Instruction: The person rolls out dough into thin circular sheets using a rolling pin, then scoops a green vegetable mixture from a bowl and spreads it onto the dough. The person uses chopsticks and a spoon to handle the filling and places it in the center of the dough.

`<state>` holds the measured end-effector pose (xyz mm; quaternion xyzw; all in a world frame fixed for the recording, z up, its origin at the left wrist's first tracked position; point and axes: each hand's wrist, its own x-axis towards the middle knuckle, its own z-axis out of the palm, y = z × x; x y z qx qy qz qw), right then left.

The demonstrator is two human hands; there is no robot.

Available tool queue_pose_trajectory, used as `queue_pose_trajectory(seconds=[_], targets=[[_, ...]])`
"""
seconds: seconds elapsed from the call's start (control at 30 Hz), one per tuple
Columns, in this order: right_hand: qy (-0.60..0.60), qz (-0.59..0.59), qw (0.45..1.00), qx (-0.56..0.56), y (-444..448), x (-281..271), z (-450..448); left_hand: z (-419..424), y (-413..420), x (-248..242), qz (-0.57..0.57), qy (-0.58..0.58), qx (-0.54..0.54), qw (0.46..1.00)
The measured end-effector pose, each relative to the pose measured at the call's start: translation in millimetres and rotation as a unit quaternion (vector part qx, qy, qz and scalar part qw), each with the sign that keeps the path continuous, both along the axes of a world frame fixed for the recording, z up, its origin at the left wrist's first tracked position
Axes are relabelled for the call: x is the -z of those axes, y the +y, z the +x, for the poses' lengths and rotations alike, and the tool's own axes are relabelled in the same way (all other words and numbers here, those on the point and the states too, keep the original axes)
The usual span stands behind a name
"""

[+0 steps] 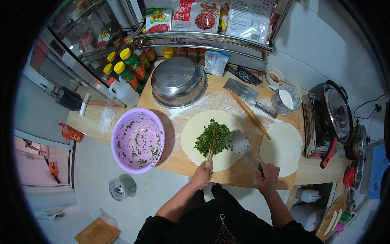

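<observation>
My left hand grips a pair of wooden chopsticks, their tips in a mound of chopped green herbs. The mound lies on a round sheet of rolled dough. In my right hand is the handle of a metal spatula; its broad blade touches the right side of the greens and has bits of herb on it. A second dough sheet lies to the right, near my right hand. On the left stands a purple plastic basin with scraps of greens stuck inside.
On the floured wooden board lie a tapered rolling pin, a cleaver and an upturned steel bowl. A bowl of flour stands back right, beside a gas stove with a lidded pan. Bottles line the back left.
</observation>
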<state>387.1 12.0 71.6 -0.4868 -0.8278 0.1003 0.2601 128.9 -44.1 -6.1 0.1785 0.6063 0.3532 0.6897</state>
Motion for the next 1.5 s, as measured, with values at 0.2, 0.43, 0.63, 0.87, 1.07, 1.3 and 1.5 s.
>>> queue_pose_trajectory(seconds=[0.2,0.43,0.63,0.87,1.07,1.3,1.5], targets=[[0.013,-0.009,1.000,-0.007,4.8,2.4,0.1,9.2,6.0,1.7,-0.022,0.111,0.076,0.991],[0.039,-0.040,0.998,-0.005,8.5,12.5,-1.6,9.0,25.2,-13.4,0.026,0.446,0.282,0.849],[0.047,-0.076,0.996,-0.030,9.5,8.7,-13.6,0.5,26.4,-21.3,0.031,0.465,0.305,0.830],[0.160,-0.154,0.975,-0.022,16.9,41.0,-12.2,-3.9,18.6,-19.3,0.018,0.463,0.286,0.839],[0.108,-0.122,0.985,-0.053,27.8,56.8,-4.8,-4.5,9.7,-13.7,0.032,0.475,0.284,0.832],[0.032,-0.135,0.988,-0.067,33.7,94.2,6.0,-7.8,-0.1,-28.0,0.019,0.469,0.273,0.840],[-0.074,0.038,0.995,-0.063,35.8,137.9,9.5,-17.1,-30.5,-14.8,0.049,0.463,0.242,0.851]])
